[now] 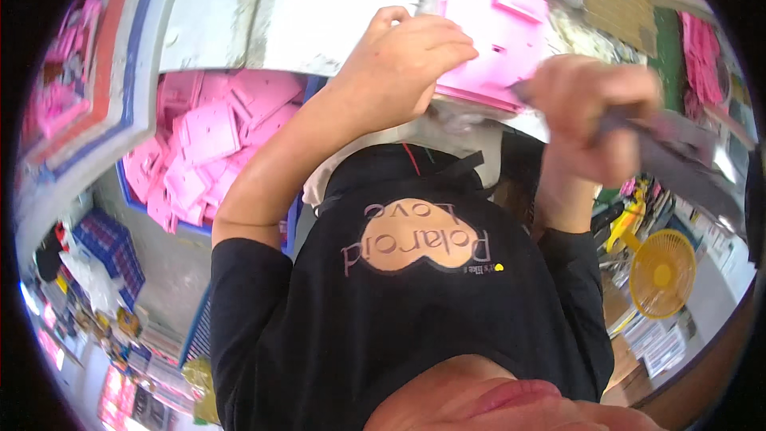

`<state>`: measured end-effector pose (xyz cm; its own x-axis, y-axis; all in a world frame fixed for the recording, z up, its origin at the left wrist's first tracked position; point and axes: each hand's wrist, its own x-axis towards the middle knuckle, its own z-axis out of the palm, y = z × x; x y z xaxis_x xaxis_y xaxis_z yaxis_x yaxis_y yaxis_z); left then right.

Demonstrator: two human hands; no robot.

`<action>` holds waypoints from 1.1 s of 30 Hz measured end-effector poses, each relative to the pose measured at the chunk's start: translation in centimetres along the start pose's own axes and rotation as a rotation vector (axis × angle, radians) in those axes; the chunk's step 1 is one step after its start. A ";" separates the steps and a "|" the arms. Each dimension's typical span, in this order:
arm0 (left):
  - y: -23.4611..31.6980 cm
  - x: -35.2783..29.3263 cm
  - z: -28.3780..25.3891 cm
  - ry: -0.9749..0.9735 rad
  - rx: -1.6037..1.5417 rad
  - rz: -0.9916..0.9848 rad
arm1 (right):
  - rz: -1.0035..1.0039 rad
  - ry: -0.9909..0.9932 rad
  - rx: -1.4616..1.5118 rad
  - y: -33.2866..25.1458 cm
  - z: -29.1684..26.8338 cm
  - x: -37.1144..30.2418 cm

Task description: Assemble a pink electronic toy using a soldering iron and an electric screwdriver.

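A small workshop: a blue bin (128, 183) heaped with identical pink plastic parts (209, 137) (more stacked around), a metal worktable (319, 16), a yellow fan (662, 274).
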<state>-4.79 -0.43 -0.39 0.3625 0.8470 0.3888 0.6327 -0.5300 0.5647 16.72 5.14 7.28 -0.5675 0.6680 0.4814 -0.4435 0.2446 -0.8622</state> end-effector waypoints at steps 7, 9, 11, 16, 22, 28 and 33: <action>1.8 4.3 5.1 0.091 0.070 0.051 | -0.086 0.340 -0.034 1.7 -9.4 -2.2; 1.7 4.2 5.1 0.071 0.109 0.044 | -0.075 0.303 0.001 2.9 -9.7 -1.7; 1.9 4.4 4.7 0.050 0.118 0.041 | -0.135 0.344 0.065 1.8 -9.4 -0.6; 1.7 5.0 4.9 0.034 0.112 0.052 | -0.082 0.223 -0.038 3.8 -9.7 0.1; 2.0 4.5 4.9 0.030 0.116 0.050 | 0.035 0.307 0.024 1.4 -5.9 -4.6; -1.9 8.3 6.0 0.411 0.160 -0.019 | -0.084 0.261 -0.010 -0.1 -6.8 -3.2; -0.9 8.2 1.9 0.336 0.402 0.116 | -0.099 0.484 0.175 -6.0 -8.7 -1.8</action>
<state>-1.07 7.04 0.93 0.2477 0.6891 0.6810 0.8377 -0.5055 0.2068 26.43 8.59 10.20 -0.1493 0.9062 0.3956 -0.6115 0.2298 -0.7572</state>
